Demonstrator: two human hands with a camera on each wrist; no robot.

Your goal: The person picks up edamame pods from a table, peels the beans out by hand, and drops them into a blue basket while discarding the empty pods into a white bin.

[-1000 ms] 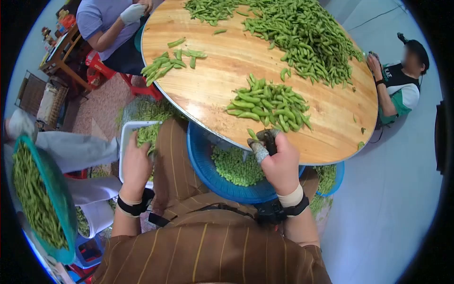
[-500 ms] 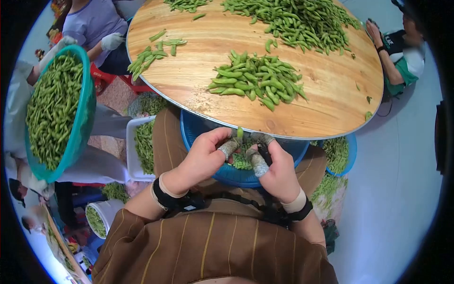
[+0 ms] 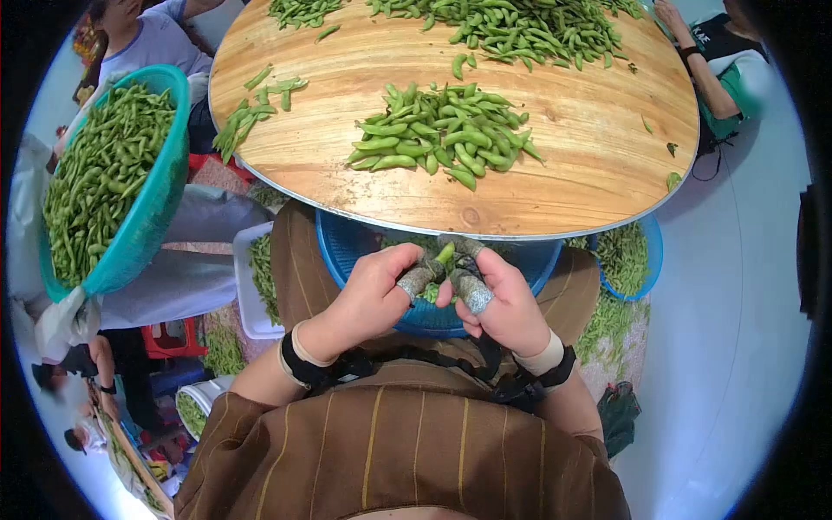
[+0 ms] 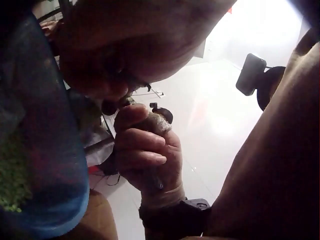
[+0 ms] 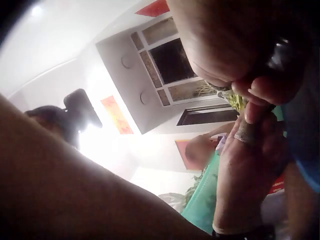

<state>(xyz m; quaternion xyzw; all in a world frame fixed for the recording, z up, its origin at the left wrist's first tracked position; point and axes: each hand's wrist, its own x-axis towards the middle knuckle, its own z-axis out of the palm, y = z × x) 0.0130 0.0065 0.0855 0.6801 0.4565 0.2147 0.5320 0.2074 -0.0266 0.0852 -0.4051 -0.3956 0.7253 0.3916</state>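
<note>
Over the blue basin [image 3: 347, 251], both hands meet just below the table edge. My left hand [image 3: 368, 290] pinches a green soybean pod [image 3: 445, 253] between its wrapped thumb and fingers, the pod's end poking up. My right hand [image 3: 511, 312] has its taped thumb and wrapped forefinger closed at the same pod from the other side. Shelled green beans lie in the basin, partly hidden by the hands; the left wrist view shows the beans [image 4: 14, 175] too. In the right wrist view the pod is mostly hidden behind fingers.
A pile of soybean pods [image 3: 442, 130] lies on the round wooden table [image 3: 598, 165], with a larger heap [image 3: 537, 30] behind. At left, a person holds a tilted teal basket [image 3: 178, 165] of pods. A white tub [image 3: 247, 299] and another blue basin [image 3: 654, 260] flank my knees.
My left hand has come up from the white tub to the right hand, bringing a pod. The hands have drawn closer together around it. The teal basket has swung up and inward at left.
</note>
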